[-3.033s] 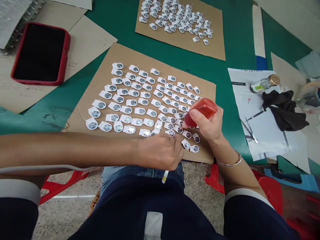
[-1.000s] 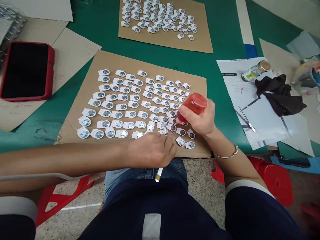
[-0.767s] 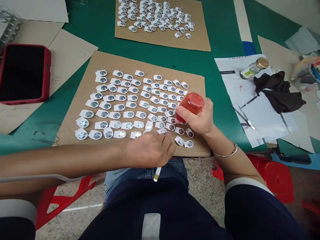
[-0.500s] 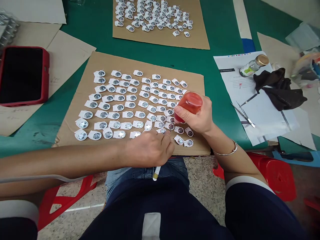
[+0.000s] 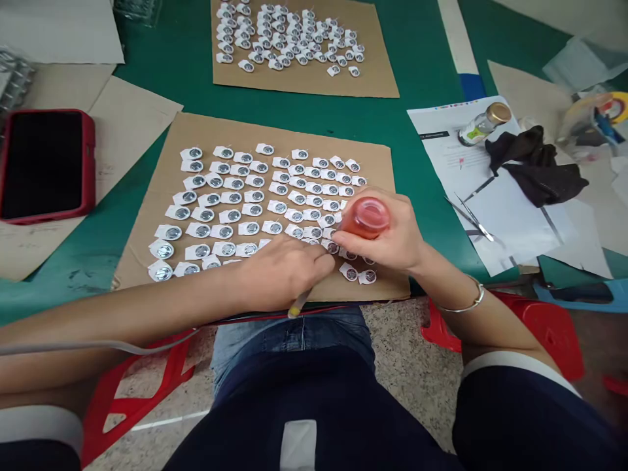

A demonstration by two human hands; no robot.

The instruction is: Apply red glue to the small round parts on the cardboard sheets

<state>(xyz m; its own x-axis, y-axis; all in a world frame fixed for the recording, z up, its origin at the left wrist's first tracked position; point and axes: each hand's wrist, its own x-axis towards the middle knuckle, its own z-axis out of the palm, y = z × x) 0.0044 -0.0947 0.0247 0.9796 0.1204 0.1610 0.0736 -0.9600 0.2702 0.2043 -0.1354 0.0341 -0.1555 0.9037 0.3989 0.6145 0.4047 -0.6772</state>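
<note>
My right hand [image 5: 395, 235] is closed around a red, translucent squeeze bottle [image 5: 371, 218], its base facing me; its tip is hidden beneath. In my left hand [image 5: 292, 271], closed fingers grip a thin stick-like tool [image 5: 298, 306] with a yellowish end pointing toward me; its working end is hidden by the fingers. Both hands are over the near right part of a cardboard sheet [image 5: 140, 261]. Rows of small round silver pieces with white paper tabs [image 5: 249, 228] lie on this sheet, some covered by my hands and forearm.
A second cardboard sheet [image 5: 383, 59] bearing similar pieces lies farther back. To the left is a phone in a red case [image 5: 44, 163]. At right, tweezers [image 5: 475, 219], a small glass jar [image 5: 483, 124] and dark cloth [image 5: 540, 170] rest on paper. A cord crosses my left forearm.
The view has shifted slightly. My left hand has moved a little left and away from me with the stick-like tool. The red bottle is tipped more upright, its base turned more toward the camera.
</note>
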